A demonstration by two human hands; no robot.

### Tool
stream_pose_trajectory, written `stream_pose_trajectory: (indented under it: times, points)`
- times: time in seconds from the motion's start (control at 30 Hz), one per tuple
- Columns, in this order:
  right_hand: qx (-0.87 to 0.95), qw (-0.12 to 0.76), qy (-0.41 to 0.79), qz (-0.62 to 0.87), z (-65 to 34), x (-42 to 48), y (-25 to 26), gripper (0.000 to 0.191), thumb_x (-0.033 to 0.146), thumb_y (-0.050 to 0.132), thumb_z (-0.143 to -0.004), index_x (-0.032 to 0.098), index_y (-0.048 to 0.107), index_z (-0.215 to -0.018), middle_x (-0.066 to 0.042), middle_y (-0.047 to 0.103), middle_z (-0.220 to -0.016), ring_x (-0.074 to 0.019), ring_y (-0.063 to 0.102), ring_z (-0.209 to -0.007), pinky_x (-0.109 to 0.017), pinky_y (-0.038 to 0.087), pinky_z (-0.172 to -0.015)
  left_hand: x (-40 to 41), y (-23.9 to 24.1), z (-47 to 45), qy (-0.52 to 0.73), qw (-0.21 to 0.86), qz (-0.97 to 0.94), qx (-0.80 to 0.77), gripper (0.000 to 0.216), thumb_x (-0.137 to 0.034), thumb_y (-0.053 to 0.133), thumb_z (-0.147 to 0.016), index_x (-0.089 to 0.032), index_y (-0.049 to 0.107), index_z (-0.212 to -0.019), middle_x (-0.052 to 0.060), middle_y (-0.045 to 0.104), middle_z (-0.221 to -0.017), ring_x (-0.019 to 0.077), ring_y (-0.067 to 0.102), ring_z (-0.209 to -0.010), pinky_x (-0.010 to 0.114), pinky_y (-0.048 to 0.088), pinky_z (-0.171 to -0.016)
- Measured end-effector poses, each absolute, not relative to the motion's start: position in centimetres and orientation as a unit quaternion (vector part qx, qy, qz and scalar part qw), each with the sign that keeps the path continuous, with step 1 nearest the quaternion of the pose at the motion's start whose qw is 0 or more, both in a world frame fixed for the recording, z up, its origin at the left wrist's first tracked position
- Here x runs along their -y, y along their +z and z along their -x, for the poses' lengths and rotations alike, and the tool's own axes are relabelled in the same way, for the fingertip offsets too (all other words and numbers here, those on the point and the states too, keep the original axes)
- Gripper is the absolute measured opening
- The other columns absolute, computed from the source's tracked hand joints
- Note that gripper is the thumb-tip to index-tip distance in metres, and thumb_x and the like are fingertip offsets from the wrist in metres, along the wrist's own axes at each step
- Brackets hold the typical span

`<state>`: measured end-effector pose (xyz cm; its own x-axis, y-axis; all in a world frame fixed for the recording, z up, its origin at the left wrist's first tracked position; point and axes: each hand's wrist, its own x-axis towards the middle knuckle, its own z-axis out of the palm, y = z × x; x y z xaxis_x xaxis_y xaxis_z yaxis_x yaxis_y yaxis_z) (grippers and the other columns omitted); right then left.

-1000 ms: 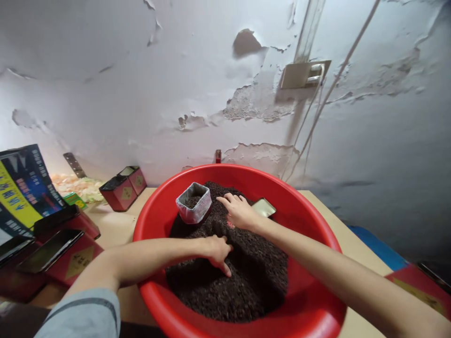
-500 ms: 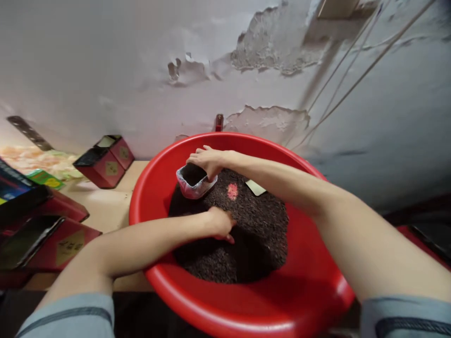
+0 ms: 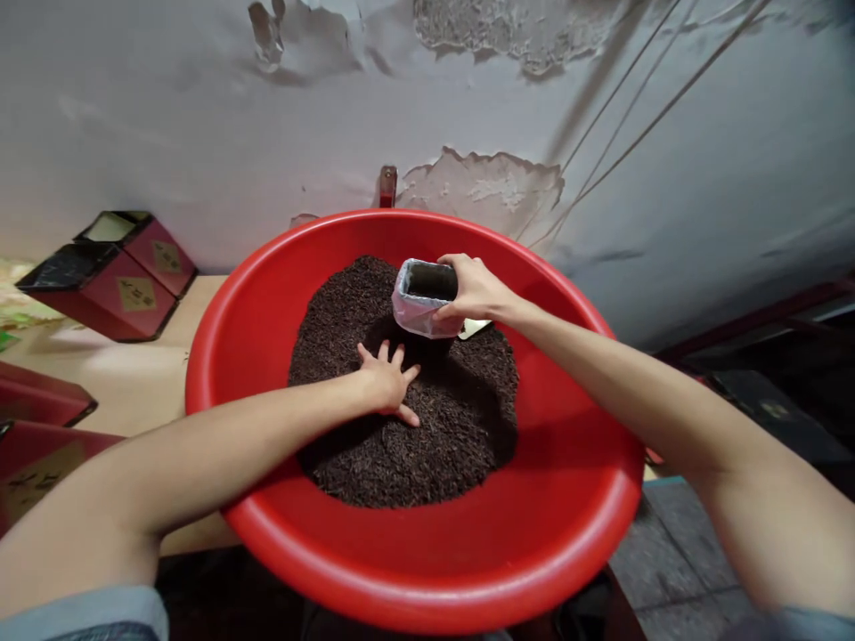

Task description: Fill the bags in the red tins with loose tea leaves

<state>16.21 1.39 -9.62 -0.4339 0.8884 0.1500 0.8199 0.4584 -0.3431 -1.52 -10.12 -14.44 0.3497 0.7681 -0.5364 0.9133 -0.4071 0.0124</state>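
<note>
Dark loose tea leaves (image 3: 427,454) lie heaped in a wide red basin (image 3: 427,588). On top of the heap my left hand (image 3: 387,383) rests with its fingers spread, holding nothing. Just beyond it, my right hand (image 3: 471,289) grips a small open container wrapped in clear plastic (image 3: 420,316), thumb on the near side and fingers over the far side. The container is held over the leaves, its mouth upward and its inside dark; how full it is I cannot tell. A pale flat piece (image 3: 476,328) shows partly behind the container and my right hand.
Red-and-black tea boxes (image 3: 130,298) with gold labels stand open on the wooden table (image 3: 193,307) to the left. More red boxes (image 3: 46,463) lie nearer, beside my left forearm. A peeling wall (image 3: 334,151) rises behind the basin, with cords hanging at the right.
My right hand has carried the container to the right across the basin. My left hand's fingers, earlier partly down in the leaves, now lie spread on top. The view has shifted.
</note>
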Motion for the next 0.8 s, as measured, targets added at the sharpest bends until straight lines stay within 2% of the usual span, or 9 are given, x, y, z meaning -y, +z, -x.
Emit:
stream_pose_trajectory:
  times: [0.17, 0.23, 0.3, 0.4, 0.47, 0.57, 0.67, 0.8]
  points:
    - [0.829, 0.172, 0.110, 0.521, -16.2, -1.8, -11.5, 0.096, 0.041, 0.084, -0.057, 0.015, 0.049, -0.143, -0.017, 0.054, -0.140, -0.0396, 0.048, -0.127, -0.057, 0.043, -0.107, 8.1, -14.3, 2.9, -0.225, 0.163, -0.794, -0.541, 0.113, -0.076, 0.073, -0.073, -0.027, 0.025, -0.163, 0.019, 0.004, -0.171, 0.0525, 0.001, -0.155, 0.085, 0.011, -0.110]
    - [0.835, 0.181, 0.114, 0.507, -16.0, -2.0, -11.7, 0.097, 0.039, 0.085, -0.057, 0.015, 0.049, -0.143, -0.017, 0.054, -0.139, -0.0384, 0.050, -0.126, -0.055, 0.042, -0.108, 7.9, -14.4, 2.9, -0.244, 0.195, -0.771, -0.554, 0.115, -0.077, 0.070, -0.074, -0.026, 0.021, -0.164, 0.020, 0.001, -0.171, 0.0539, 0.002, -0.154, 0.083, 0.017, -0.111]
    - [0.840, 0.187, 0.126, 0.495, -16.0, -1.9, -11.7, 0.096, 0.039, 0.087, -0.055, 0.014, 0.051, -0.141, -0.016, 0.055, -0.136, -0.0374, 0.052, -0.123, -0.054, 0.043, -0.108, 8.0, -14.5, 2.7, -0.260, 0.222, -0.755, -0.560, 0.116, -0.077, 0.069, -0.075, -0.023, 0.019, -0.165, 0.023, 0.002, -0.171, 0.0558, 0.006, -0.153, 0.075, 0.026, -0.114]
    - [0.854, 0.190, 0.152, 0.460, -16.3, -1.7, -11.8, 0.096, 0.039, 0.089, -0.053, 0.014, 0.053, -0.138, -0.015, 0.057, -0.133, -0.0364, 0.054, -0.121, -0.053, 0.045, -0.106, 8.6, -14.5, 1.9, -0.270, 0.212, -0.753, -0.562, 0.111, -0.074, 0.070, -0.076, -0.019, 0.028, -0.163, 0.027, 0.014, -0.168, 0.0579, 0.022, -0.149, 0.064, 0.037, -0.113]
    - [0.859, 0.197, 0.173, 0.440, -16.6, -2.0, -11.9, 0.096, 0.040, 0.089, -0.053, 0.015, 0.054, -0.138, -0.014, 0.056, -0.133, -0.0360, 0.055, -0.121, -0.053, 0.046, -0.106, 8.8, -14.4, 1.6, -0.265, 0.195, -0.762, -0.558, 0.099, -0.068, 0.071, -0.078, -0.020, 0.038, -0.159, 0.026, 0.029, -0.163, 0.0542, 0.038, -0.142, 0.059, 0.044, -0.108]
    - [0.854, 0.201, 0.200, 0.436, -16.9, -3.1, -12.1, 0.094, 0.038, 0.088, -0.056, 0.016, 0.053, -0.140, -0.015, 0.053, -0.135, -0.0355, 0.055, -0.123, -0.051, 0.047, -0.108, 8.8, -14.5, 1.4, -0.246, 0.185, -0.785, -0.538, 0.083, -0.057, 0.073, -0.080, -0.022, 0.048, -0.152, 0.020, 0.049, -0.147, 0.0429, 0.057, -0.128, 0.050, 0.050, -0.103]
    - [0.861, 0.198, 0.203, 0.423, -17.1, -3.7, -12.6, 0.098, 0.038, 0.086, -0.061, 0.017, 0.046, -0.148, -0.017, 0.048, -0.140, -0.0369, 0.054, -0.128, -0.050, 0.046, -0.111, 8.5, -14.8, 1.6, -0.232, 0.181, -0.799, -0.525, 0.071, -0.048, 0.071, -0.082, -0.023, 0.053, -0.146, 0.015, 0.056, -0.137, 0.0353, 0.064, -0.118, 0.044, 0.053, -0.101]
    - [0.879, 0.207, 0.192, 0.384, -17.6, -3.3, -13.2, 0.115, 0.046, 0.085, -0.063, 0.021, 0.028, -0.160, -0.019, 0.039, -0.152, -0.0423, 0.046, -0.138, -0.055, 0.044, -0.112, 7.9, -14.9, 1.8, -0.220, 0.169, -0.803, -0.528, 0.061, -0.040, 0.067, -0.082, -0.024, 0.057, -0.141, 0.012, 0.059, -0.133, 0.0318, 0.066, -0.114, 0.040, 0.054, -0.098]
